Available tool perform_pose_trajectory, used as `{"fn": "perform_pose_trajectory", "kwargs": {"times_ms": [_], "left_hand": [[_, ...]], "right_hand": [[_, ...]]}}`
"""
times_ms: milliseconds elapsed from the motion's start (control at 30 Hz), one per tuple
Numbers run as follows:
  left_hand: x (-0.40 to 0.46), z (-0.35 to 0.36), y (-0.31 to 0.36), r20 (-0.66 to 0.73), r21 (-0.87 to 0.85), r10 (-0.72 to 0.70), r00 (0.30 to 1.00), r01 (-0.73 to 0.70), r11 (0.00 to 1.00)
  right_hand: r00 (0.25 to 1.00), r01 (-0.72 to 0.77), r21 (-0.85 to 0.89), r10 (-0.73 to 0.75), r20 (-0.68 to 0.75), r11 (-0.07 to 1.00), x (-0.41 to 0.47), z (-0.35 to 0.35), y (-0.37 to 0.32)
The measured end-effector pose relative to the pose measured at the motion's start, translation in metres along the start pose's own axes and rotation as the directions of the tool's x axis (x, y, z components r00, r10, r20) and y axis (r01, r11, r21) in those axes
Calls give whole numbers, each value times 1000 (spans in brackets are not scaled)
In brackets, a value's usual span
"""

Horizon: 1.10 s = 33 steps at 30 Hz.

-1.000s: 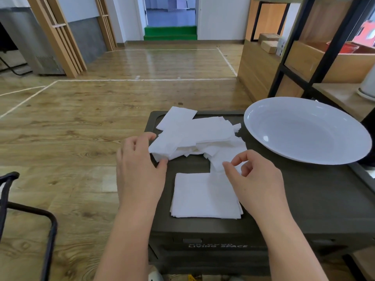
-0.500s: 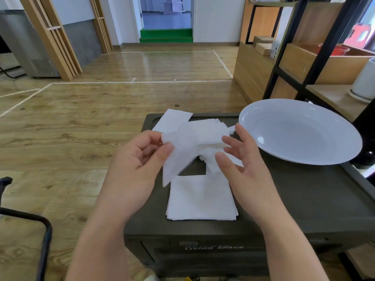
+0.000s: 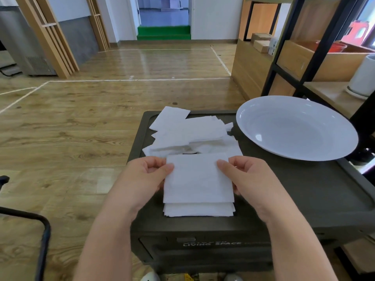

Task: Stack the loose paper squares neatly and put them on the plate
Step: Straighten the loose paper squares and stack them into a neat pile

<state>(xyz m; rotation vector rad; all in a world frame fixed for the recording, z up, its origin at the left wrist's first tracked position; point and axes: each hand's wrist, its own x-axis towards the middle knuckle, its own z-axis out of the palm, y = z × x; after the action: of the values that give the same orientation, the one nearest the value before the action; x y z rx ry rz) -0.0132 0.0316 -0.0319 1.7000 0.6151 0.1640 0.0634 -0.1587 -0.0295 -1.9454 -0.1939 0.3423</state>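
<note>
A single white paper square (image 3: 197, 177) is held flat by both hands just above a neat stack of squares (image 3: 198, 209) near the front of the dark box lid. My left hand (image 3: 142, 179) pinches its left edge and my right hand (image 3: 249, 179) pinches its right edge. Behind it lies a loose, overlapping pile of paper squares (image 3: 186, 132). The big white plate (image 3: 253, 116) sits empty at the right of the lid, apart from the papers.
The dark storage box (image 3: 304, 199) stands on a wooden floor. A black-framed wooden shelf (image 3: 288, 63) with a white pot (image 3: 363, 78) rises close behind the plate. A black chair frame (image 3: 40, 230) is at the lower left.
My left hand lifted one square off the loose pile. Both hands then took it by its sides and brought it down over the neat stack.
</note>
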Motion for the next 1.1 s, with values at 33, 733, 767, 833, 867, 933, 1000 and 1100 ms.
{"fn": "perform_pose_trajectory", "kwargs": {"times_ms": [33, 733, 767, 833, 867, 933, 1000, 1100], "left_hand": [[0, 2, -1, -21, 78, -2, 1000, 3, 997], [5, 15, -3, -242, 685, 140, 960, 67, 726], [6, 16, 0, -251, 716, 212, 944, 34, 697], [10, 18, 4, -265, 730, 372, 889, -67, 680], [13, 18, 5, -256, 737, 454, 854, -131, 663], [20, 19, 1, -176, 795, 596, 783, -244, 555], [27, 19, -5, -73, 830, 640, 765, -309, 465], [33, 23, -11, 20, 845, 573, 819, -320, 428]], "right_hand": [[999, 1, -59, -3, -41, 998, 1, 1, 2], [980, -7, -536, -102, -173, 844, 7, 18, 18], [978, 0, -541, -113, -175, 841, 7, 18, 18], [974, 17, -538, -135, -181, 842, 5, 18, 17], [971, 28, -534, -149, -185, 845, 5, 18, 17], [966, 50, -523, -174, -191, 851, 4, 18, 16], [962, 70, -509, -194, -194, 858, 4, 19, 14], [963, 79, -501, -196, -185, 862, 5, 19, 13]]}}
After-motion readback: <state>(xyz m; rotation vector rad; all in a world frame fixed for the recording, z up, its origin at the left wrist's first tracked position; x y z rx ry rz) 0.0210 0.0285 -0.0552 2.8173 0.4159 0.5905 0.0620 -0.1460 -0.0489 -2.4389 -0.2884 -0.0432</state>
